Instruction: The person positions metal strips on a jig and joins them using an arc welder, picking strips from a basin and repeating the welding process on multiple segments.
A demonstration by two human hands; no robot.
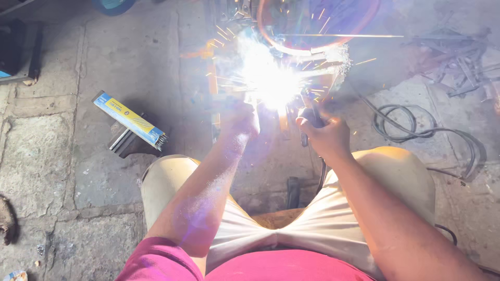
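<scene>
Taking the white welding flare (pixel 271 80) as landmark: far to its lower left, an open blue and yellow cardboard box of grey welding rods (pixel 130 119) lies on the stone floor (pixel 78 171), well apart from the work. The left hand (pixel 238 120), just below-left of the flare, looks clenched on the orange-painted metal frame (pixel 212 86), though glare hides the fingers. The right hand (pixel 324 136), just below-right, is closed around the dark electrode holder (pixel 311 117), its tip lost in the flare. Further right, a coiled black cable (pixel 398 125) rests on the floor. Judging by this, good work needs a firmly braced frame, a steady holder and slack cable
</scene>
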